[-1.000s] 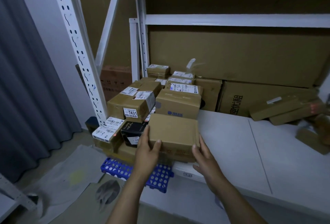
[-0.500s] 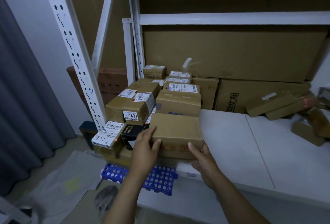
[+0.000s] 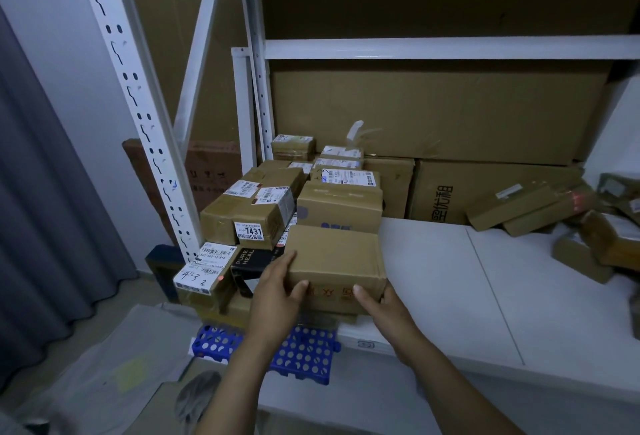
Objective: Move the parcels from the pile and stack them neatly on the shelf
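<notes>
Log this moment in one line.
left hand: grips box left side | right hand: grips box front-right corner | box: shelf front edge, before stacked parcels | pile: far right, loose

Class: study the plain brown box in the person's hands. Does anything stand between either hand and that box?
Nothing visible does. The left hand and the right hand both touch the plain brown box, one at each front corner, with thumbs on its front face. The box is at the front of the parcel stack on the shelf.
</notes>
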